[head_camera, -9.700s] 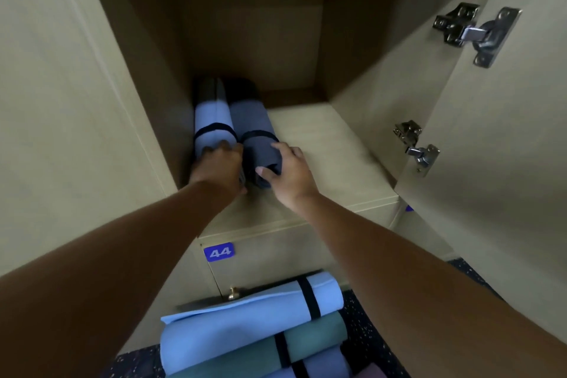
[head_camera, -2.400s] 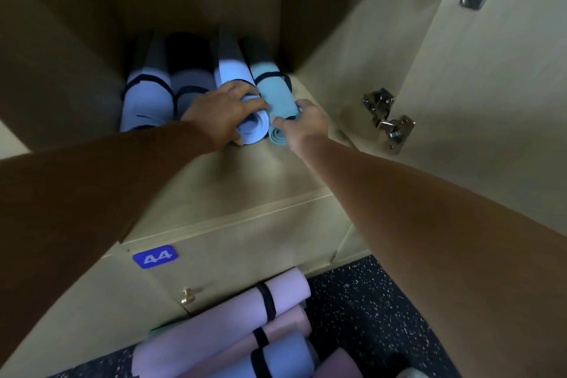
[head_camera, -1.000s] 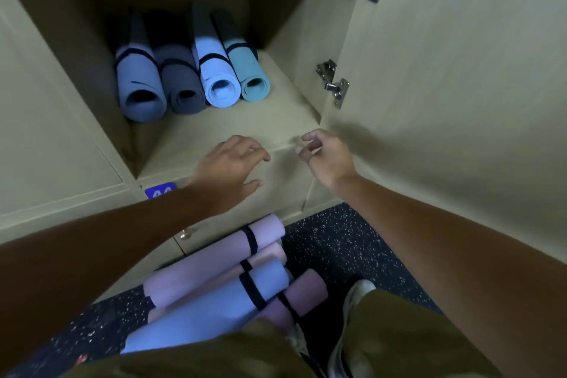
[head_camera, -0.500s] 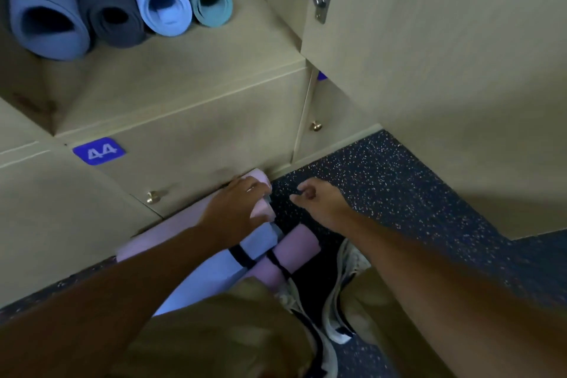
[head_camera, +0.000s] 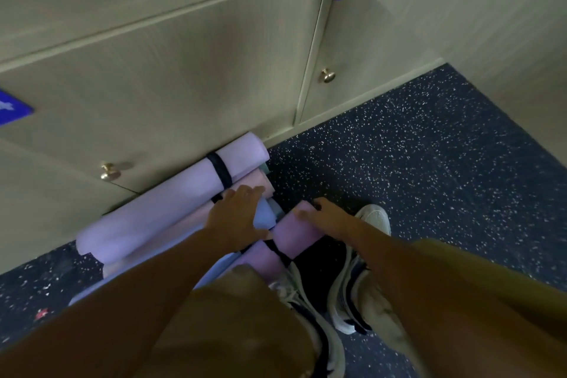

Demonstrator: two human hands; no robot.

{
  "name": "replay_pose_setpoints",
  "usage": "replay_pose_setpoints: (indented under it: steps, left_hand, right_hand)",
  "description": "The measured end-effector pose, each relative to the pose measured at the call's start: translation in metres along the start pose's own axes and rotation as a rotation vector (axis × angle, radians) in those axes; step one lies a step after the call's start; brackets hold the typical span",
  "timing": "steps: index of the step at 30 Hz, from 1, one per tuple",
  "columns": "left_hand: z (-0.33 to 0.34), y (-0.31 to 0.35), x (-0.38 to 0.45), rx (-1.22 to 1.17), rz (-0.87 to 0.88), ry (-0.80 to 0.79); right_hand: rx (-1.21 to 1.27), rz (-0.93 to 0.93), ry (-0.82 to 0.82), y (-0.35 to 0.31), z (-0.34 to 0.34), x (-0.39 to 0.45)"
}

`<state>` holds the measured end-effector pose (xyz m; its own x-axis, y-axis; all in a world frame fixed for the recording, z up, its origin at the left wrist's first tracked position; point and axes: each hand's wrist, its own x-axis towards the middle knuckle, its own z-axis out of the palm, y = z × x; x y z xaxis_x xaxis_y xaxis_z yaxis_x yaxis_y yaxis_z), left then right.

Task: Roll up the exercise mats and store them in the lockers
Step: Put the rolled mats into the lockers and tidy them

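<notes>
Several rolled mats with black straps lie on the floor against the lockers. A lilac mat (head_camera: pixel 171 196) lies on top, with a pale pink mat (head_camera: pixel 256 182) beside it. My left hand (head_camera: pixel 236 218) reaches over the end of a light blue mat (head_camera: pixel 264 215), fingers on its far side and thumb on the near side. My right hand (head_camera: pixel 326 218) holds the end of a purple mat (head_camera: pixel 291 232), thumb on top and fingers round the tip. The locker shelf with the stored mats is out of view.
Closed lower locker doors (head_camera: pixel 171 70) with brass knobs (head_camera: pixel 107 170) stand right behind the mats. An open locker door (head_camera: pixel 491 9) hangs at the upper right. Dark speckled floor (head_camera: pixel 429 163) spreads to the right. My shoes (head_camera: pixel 352 285) and olive-trousered knee (head_camera: pixel 242 316) are beside the mats.
My view has dropped from the locker shelf to the floor. Both hands came down from the shelf edge onto the mats, the left onto the light blue one, the right onto the purple one.
</notes>
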<state>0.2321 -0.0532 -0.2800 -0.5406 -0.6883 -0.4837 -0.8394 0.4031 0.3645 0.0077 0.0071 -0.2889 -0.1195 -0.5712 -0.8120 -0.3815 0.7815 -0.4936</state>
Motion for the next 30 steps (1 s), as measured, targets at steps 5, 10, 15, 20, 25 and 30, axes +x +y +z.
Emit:
replay_pose_setpoints:
  steps: [5, 10, 15, 20, 25, 30]
  left_hand:
    - [0.008, -0.003, 0.005, 0.028, -0.041, -0.046]
    - [-0.001, -0.002, 0.000, 0.031, -0.041, -0.033]
    - [-0.029, 0.000, -0.020, -0.051, -0.010, 0.029]
    - [-0.079, 0.012, -0.052, -0.156, -0.033, 0.092]
    - [-0.128, 0.028, -0.082, -0.277, -0.032, 0.280]
    - [-0.189, 0.054, -0.127, -0.304, 0.037, 0.435]
  right_hand:
    - [0.113, 0.121, -0.049, 0.010, 0.008, 0.010]
    - [0.225, 0.118, -0.010, 0.002, 0.010, 0.007]
    - [0.069, 0.022, 0.078, -0.015, -0.002, -0.015]
    - [-0.034, -0.080, 0.156, -0.050, -0.026, -0.060]
    - [-0.089, -0.206, 0.225, -0.095, -0.044, -0.117]
    - [-0.120, -0.308, 0.280, -0.150, -0.065, -0.188]
